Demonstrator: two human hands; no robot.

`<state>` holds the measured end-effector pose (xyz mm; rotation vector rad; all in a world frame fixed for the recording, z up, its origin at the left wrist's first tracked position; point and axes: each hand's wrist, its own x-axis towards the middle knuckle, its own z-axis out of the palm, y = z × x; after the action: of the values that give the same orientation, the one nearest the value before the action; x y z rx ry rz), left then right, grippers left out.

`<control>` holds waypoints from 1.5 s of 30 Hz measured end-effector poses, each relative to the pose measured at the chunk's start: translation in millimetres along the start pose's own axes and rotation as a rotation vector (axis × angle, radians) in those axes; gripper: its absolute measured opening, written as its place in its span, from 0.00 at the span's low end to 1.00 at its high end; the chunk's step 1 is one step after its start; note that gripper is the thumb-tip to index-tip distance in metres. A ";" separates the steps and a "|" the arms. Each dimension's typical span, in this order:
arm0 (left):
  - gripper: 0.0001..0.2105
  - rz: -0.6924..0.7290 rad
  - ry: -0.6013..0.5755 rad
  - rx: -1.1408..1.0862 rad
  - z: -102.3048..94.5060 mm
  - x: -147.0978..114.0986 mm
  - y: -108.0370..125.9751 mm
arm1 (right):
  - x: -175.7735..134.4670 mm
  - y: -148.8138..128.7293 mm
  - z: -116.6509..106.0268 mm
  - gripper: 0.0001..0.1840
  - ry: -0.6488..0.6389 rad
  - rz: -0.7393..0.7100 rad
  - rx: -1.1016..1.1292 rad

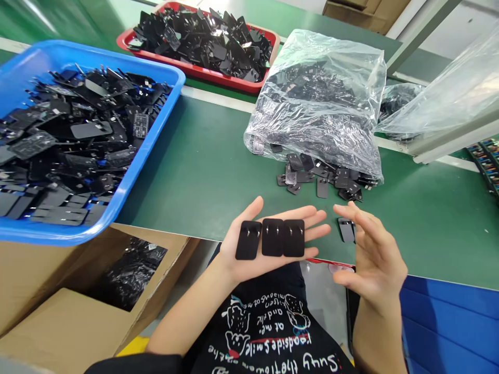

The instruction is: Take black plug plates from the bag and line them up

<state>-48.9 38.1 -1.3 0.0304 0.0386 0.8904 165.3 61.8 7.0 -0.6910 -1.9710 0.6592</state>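
While the left hand (259,264) lies with its palm turned up, its fingers are stretched nearly straight and a little spread, and they do not close on anything. On the palm and the lower part of these fingers rest three black cards (272,237) in one row; each of them shows two small shiny metal pieces near its upper edge. The card nearest the wrist is slightly tilted, with a narrow gap to the middle one, and the other two are touching.

The right hand (380,266) is just beyond the left fingertips. Its fingers are bent, the thumb stands wide apart from them, and I see nothing between. Close beside these right fingers, a single card (346,230) lies on the green table (202,156), partly hidden by them.

Farther forward from the fingers of both hands, loose cards (322,188) are scattered before a clear plastic bag (319,111). To the left of the left thumb, well apart, stands a blue basin (58,234) full of similar dark pieces.
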 end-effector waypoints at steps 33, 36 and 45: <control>0.36 0.291 0.038 0.216 16.9 -11.5 103.4 | -25.8 26.8 28.4 0.24 -0.177 -0.059 -0.249; 0.36 0.276 0.032 0.215 15.0 -9.4 101.6 | -26.7 28.7 30.2 0.24 -0.190 -0.061 -0.248; 0.39 0.319 0.046 0.204 11.6 -4.4 102.6 | -28.7 34.8 37.1 0.24 -0.207 -0.079 -0.270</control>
<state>-130.8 99.0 14.8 0.2117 0.1709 1.2030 151.8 59.8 -49.8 -0.7253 -2.2939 0.4336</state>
